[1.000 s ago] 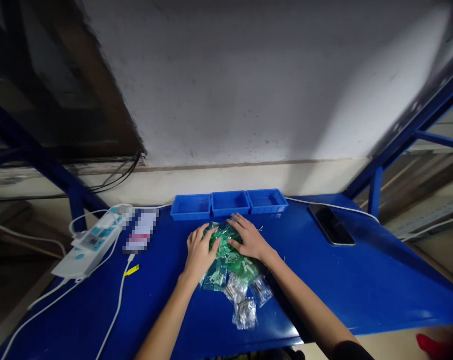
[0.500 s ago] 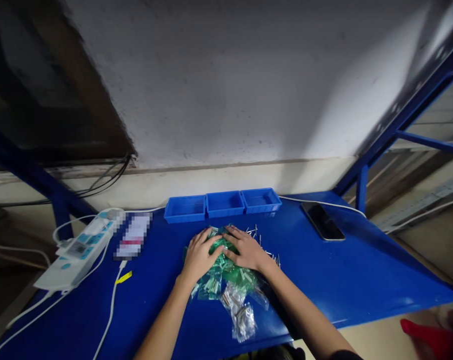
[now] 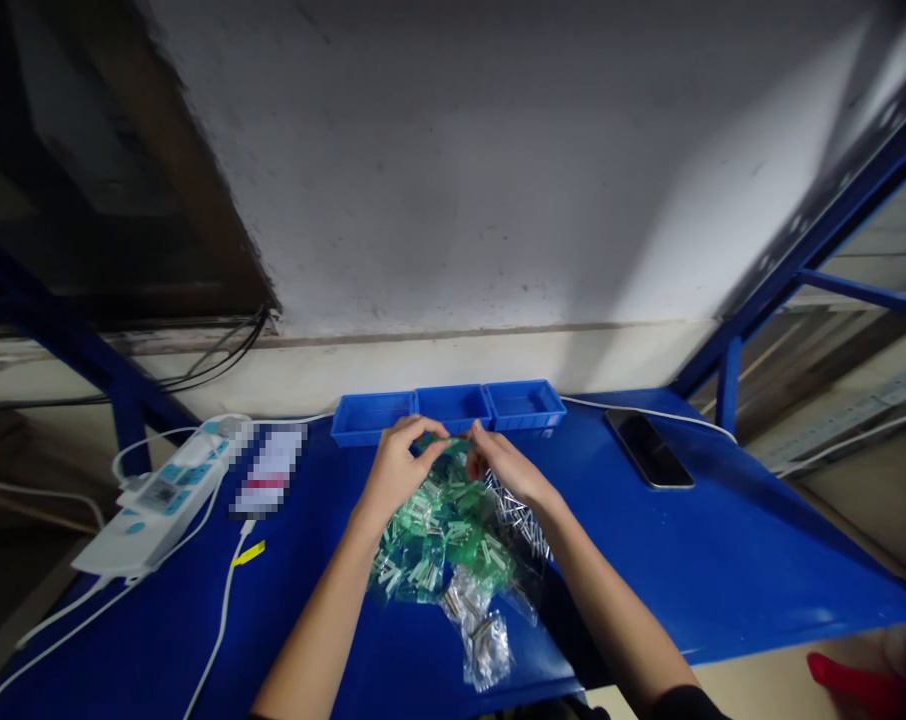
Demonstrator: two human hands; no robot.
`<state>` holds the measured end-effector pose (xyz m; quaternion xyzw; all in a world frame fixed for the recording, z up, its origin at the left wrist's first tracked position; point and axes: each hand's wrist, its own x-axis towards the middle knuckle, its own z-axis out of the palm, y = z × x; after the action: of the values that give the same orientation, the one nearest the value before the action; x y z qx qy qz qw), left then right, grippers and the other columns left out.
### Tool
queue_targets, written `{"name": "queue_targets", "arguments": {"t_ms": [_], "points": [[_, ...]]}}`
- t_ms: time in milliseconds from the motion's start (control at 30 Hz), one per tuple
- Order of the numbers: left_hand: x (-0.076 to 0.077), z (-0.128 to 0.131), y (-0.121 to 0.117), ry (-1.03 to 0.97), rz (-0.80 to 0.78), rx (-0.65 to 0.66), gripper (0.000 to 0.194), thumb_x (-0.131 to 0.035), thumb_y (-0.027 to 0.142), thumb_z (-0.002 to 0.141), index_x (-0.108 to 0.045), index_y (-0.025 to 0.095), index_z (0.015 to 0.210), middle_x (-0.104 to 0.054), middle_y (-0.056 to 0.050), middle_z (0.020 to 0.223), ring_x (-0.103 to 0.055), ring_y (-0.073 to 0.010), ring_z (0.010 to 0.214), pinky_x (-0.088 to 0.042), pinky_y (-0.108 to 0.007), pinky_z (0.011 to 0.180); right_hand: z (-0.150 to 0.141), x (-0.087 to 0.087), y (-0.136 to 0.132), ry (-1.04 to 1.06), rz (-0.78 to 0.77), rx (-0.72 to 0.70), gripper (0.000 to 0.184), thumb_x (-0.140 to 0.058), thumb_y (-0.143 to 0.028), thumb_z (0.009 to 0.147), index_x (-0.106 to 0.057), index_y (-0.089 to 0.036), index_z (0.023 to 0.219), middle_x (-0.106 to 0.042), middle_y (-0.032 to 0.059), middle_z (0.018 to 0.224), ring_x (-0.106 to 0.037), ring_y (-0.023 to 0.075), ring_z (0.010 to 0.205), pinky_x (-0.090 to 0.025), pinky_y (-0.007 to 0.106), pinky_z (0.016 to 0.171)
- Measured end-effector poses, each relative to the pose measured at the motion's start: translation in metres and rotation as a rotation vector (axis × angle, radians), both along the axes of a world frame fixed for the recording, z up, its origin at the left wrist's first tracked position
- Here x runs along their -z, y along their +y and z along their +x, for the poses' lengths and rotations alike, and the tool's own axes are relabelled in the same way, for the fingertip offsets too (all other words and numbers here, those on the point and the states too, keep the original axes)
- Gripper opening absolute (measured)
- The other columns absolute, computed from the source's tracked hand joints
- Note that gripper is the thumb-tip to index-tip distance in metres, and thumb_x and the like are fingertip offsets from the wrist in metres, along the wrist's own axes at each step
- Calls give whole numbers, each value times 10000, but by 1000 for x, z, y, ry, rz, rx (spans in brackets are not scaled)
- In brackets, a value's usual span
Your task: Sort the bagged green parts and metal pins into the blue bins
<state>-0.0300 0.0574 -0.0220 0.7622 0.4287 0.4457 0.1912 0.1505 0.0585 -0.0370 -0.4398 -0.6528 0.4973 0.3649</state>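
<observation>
Above the far side of a pile of small green plastic bags (image 3: 430, 520), my left hand (image 3: 400, 460) pinches the edge of a green plastic bag (image 3: 453, 447) between thumb and fingers. My right hand (image 3: 502, 462) is closed at the same bag's other side, its fingers partly hidden. Pale strip-like pieces show through the green bags in the pile. Under my right wrist lie loose shiny metal pins (image 3: 524, 520). Nearer to me are clear bags (image 3: 487, 640) with small metal parts inside.
Three blue trays (image 3: 374, 418) stand in a row by the wall. On the left lie a white power strip (image 3: 149, 505), a partly blurred phone-like object (image 3: 267, 475) and white cables (image 3: 224, 610). A black phone (image 3: 650, 450) rests on the blue table (image 3: 648, 570) at right.
My hands have risen from lying spread on the pile and closed on a green bag at its far side. More of the pile and the metal pins now show.
</observation>
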Motion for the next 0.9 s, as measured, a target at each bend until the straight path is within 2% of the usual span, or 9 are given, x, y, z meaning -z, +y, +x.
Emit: {"name": "queue_targets", "arguments": {"t_ms": [133, 200, 300, 367, 467, 567, 667, 800, 900], "points": [[-29, 6, 6, -126, 149, 106, 67, -562, 184, 853, -625, 193, 834, -635, -49, 951, -591, -185, 951, -456, -363, 875, -11, -35, 8, 511, -157, -51, 359, -559, -485, 827, -617, -164, 977, -638, 1, 643, -561, 127, 551, -441, 268, 577], [-34, 9, 6, -139, 179, 141, 106, -542, 154, 858, -635, 201, 844, -601, -57, 1078, -567, -185, 1037, -442, -380, 922, -17, -44, 9, 704, -132, 74, 296, -682, -373, 729, -611, -179, 942, -612, -25, 657, -559, 118, 579, -448, 268, 609], [-35, 9, 7, -105, 171, 92, 183, -517, 121, 855, -664, 228, 859, -470, -41, 1303, -450, -204, 1213, -381, -421, 1007, -24, -48, 9, 794, -29, 287, 391, -714, -254, 669, -591, -202, 1036, -537, -71, 608, -515, 96, 562, -445, 267, 636], [-33, 6, 9, -106, 155, 30, 198, -506, 141, 862, -679, 237, 869, -411, -33, 1353, -399, -215, 1254, -344, -437, 1038, -25, -47, 9, 739, 59, 381, 420, -690, -238, 691, -572, -215, 1093, -550, -64, 640, -527, 102, 599, -454, 285, 683], [-31, -3, 13, -183, 50, 22, 162, -523, 222, 870, -682, 222, 904, -521, -63, 1186, -515, -203, 1096, -420, -386, 958, -22, -45, 6, 603, 176, 444, 233, -655, -251, 729, -605, -216, 954, -624, -15, 772, -583, 137, 724, -473, 321, 749], [-28, -9, 14, -290, -217, 107, 246, -505, 354, 888, -672, 184, 947, -616, -54, 865, -591, -167, 808, -494, -299, 761, -20, -44, 2, 494, 315, 377, 49, -604, -224, 767, -600, -216, 815, -655, 21, 909, -611, 179, 885, -481, 366, 823], [-25, -10, 13, -424, -367, 97, 364, -448, 444, 903, -661, 155, 965, -604, -32, 700, -568, -142, 657, -487, -254, 638, -23, -43, -3, 338, 463, 316, 86, -550, -181, 792, -620, -231, 785, -625, 33, 1080, -565, 219, 1057, -442, 434, 919], [-24, -8, 15, -428, -276, -23, 234, -599, 356, 832, -642, 177, 976, -617, -7, 752, -569, -121, 650, -481, -224, 607, -28, -40, -2, 136, 526, 372, 192, -509, -181, 813, -676, -273, 796, -519, 23, 1200, -463, 250, 1173, -373, 483, 981], [-26, -9, 16, -341, -69, -96, 138, -602, 259, 832, -647, 194, 945, -623, -16, 844, -597, -136, 758, -499, -248, 685, -28, -35, 5, 100, 433, 411, 156, -533, -263, 830, -687, -265, 856, -493, 56, 1129, -467, 244, 1117, -402, 439, 932]]}}
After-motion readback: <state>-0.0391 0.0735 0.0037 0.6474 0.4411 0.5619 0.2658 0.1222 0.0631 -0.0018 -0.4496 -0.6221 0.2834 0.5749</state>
